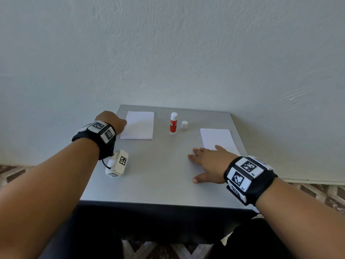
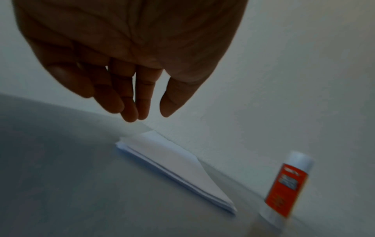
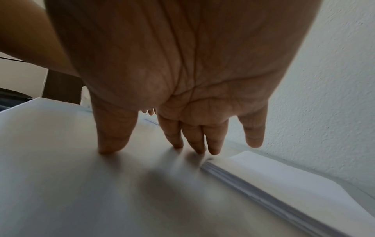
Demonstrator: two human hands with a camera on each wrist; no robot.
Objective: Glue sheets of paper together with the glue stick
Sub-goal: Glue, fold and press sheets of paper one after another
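- grey table (image 1: 160, 176) pushed against a pale wall (image 1: 168, 43), two paper stacks and a glue stick on it
- left hand (image 1: 110, 121) up off the table at the near-left edge of the left paper stack (image 1: 138, 125); seen from the head view as the back of the hand only
- left wrist view: left hand (image 2: 125, 52) has fingers (image 2: 129, 102) extended, loosely together, thumb apart, grasping nothing; fingertips hang above the far corner of the left paper stack (image 2: 174, 166), not touching it
- right hand (image 1: 209, 163) flat, fingers spread, palm down on the table, released, nothing held
- right wrist view: right hand (image 3: 182, 80), its fingertips (image 3: 198, 144) and thumb press on the bare table (image 3: 81, 184) right at the near-left corner of the right paper stack (image 3: 274, 176); little finger lifted over the stack edge; contact with the paper itself cannot be told
- right paper stack (image 1: 218, 139) lies near the right table edge, partly under the right hand's fingers in the head view
- glue stick (image 1: 173, 123) stands upright, red label, white body, between the two stacks toward the back, well apart from both hands; also in left wrist view (image 2: 286, 187) just right of the left stack
- its white cap (image 1: 184, 124) sits off, just right of the glue stick
- both wrists carry black bands with marker tags (image 1: 246, 171)
- small white tagged device (image 1: 118, 163) hangs below the left wrist, over the table
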